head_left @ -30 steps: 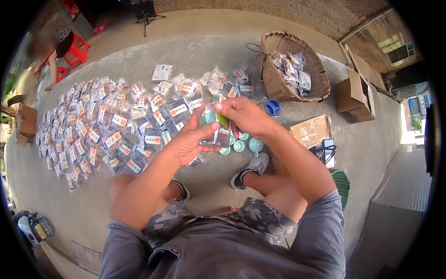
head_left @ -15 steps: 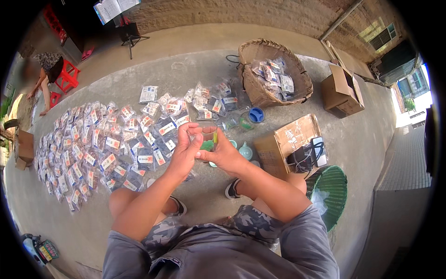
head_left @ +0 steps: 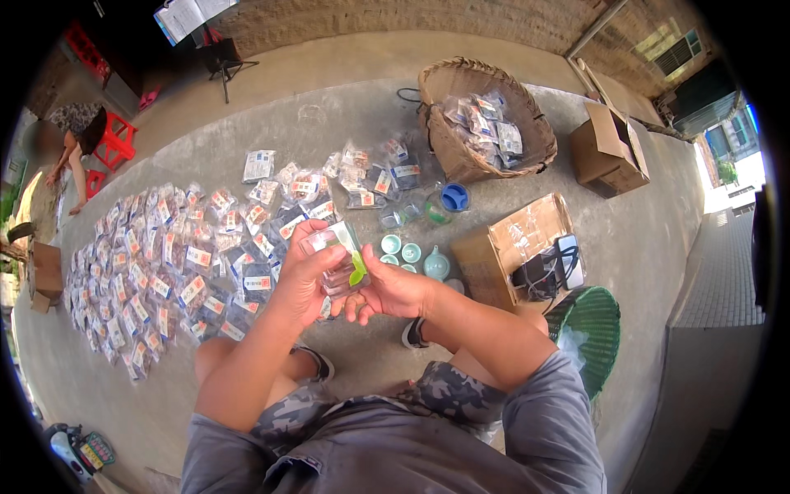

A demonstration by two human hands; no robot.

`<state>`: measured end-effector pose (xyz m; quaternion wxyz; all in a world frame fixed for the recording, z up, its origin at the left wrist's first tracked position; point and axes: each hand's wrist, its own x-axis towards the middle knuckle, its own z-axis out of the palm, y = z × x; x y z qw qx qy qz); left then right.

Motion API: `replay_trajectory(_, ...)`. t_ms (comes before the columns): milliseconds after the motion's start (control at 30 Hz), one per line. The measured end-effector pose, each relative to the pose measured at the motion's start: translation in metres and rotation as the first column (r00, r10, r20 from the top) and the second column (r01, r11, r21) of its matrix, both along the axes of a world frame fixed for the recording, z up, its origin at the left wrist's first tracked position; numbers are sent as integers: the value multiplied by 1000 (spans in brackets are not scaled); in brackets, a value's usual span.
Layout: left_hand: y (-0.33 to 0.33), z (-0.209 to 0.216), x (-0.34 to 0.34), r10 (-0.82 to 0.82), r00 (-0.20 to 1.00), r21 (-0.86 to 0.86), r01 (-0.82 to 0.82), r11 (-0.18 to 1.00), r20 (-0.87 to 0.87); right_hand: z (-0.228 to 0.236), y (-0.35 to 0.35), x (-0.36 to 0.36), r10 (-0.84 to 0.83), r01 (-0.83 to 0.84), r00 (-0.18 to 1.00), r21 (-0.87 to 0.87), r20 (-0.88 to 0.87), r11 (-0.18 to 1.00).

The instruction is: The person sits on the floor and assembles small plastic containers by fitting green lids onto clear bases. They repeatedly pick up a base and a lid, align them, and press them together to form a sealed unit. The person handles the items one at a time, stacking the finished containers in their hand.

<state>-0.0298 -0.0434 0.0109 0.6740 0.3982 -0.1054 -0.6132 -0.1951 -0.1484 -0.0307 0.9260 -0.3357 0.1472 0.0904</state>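
A clear, see-through cup with a bright green leaf on its side lies tilted between my hands, above the floor. My left hand is closed round its left side, thumb across the front. On the other side, my right hand holds it too, with the thumb along its edge and the fingers curled underneath. Just right of my hands, a small pale-green teapot and several matching little cups stand on the concrete. Beyond them are clear jars and a jar with a blue lid.
Many labelled plastic packets cover the floor at left. A wicker basket holds more packets. Cardboard boxes and a green basket stand at right; a phone and cables lie on one box. Another person is far left, near red stools.
The cup has moved slightly left and been tipped, so its leaf side now shows. My right hand has shifted from the side to lower down, with its fingers below the cup.
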Motion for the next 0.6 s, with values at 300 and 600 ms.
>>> replay_trajectory(300,-1,-13,21,206,978,298,-209,931,44,-116,-24,-48,-130,-432,886,-895,-445,116)
replay_trajectory(600,2,-9,24,225,972,311,-196,930,-61,-236,-104,-36,-420,-644,751,-707,-510,-293)
